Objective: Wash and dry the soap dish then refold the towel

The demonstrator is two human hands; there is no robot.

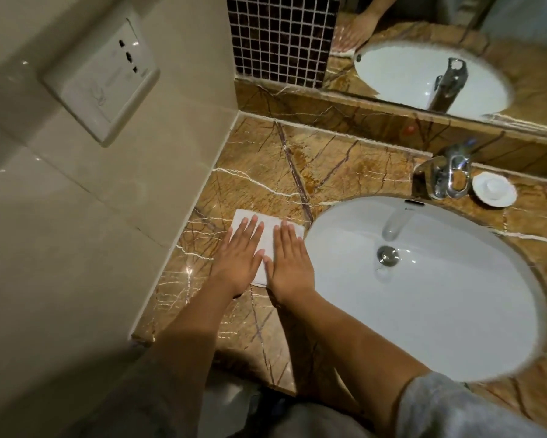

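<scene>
A small white folded towel point(267, 221) lies flat on the brown marble counter point(297, 159), left of the basin. My left hand point(239, 257) and my right hand point(289, 263) rest palm-down on it side by side, fingers straight and slightly spread, covering most of the cloth. Neither hand grips anything. The white round soap dish point(494, 188) stands on the counter at the far right, just right of the tap, well away from both hands.
A white oval basin point(439, 311) with a metal drain point(388, 255) fills the right side. The chrome tap point(446, 172) stands behind it. A mirror point(455, 42) and dark mosaic tiles line the back wall. A wall socket point(104, 80) sits on the left tiled wall.
</scene>
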